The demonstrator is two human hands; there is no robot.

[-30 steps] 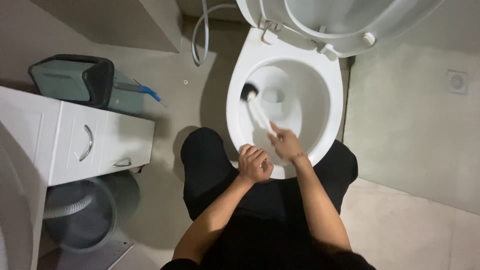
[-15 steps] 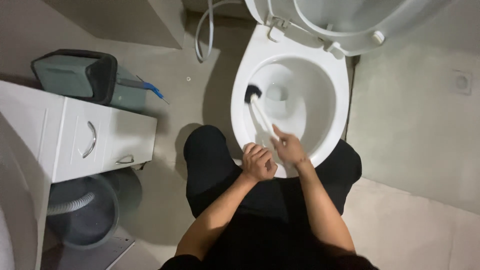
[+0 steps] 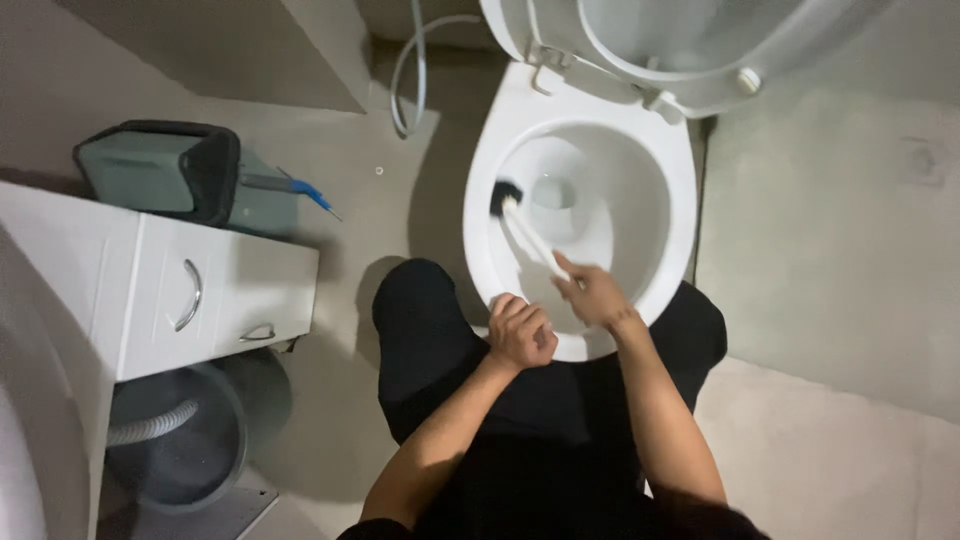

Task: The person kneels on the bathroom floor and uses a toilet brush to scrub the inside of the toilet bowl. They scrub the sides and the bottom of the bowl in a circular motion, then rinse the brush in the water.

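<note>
A white toilet bowl [image 3: 680, 210] stands open below me, its seat and lid [image 3: 640, 40] raised at the top. My right hand [image 3: 593, 293] grips the white handle of a toilet brush [image 3: 527, 233], whose black head [image 3: 503, 197] presses against the bowl's inner left wall. My left hand [image 3: 522, 333] is closed into a fist and rests on the bowl's front rim, holding nothing that I can see. My black-trousered legs straddle the front of the bowl.
A white drawer cabinet [image 3: 190, 290] stands at the left, with a grey-green bin [image 3: 160, 172] behind it and a blue-tipped tool [image 3: 300, 192] beside that. A grey bucket with a ribbed hose [image 3: 175, 430] sits lower left. A white hose [image 3: 410, 80] loops behind the toilet.
The brush head stays against the bowl's left inner wall with only slight movement. The view has shifted a little; both hands keep their places.
</note>
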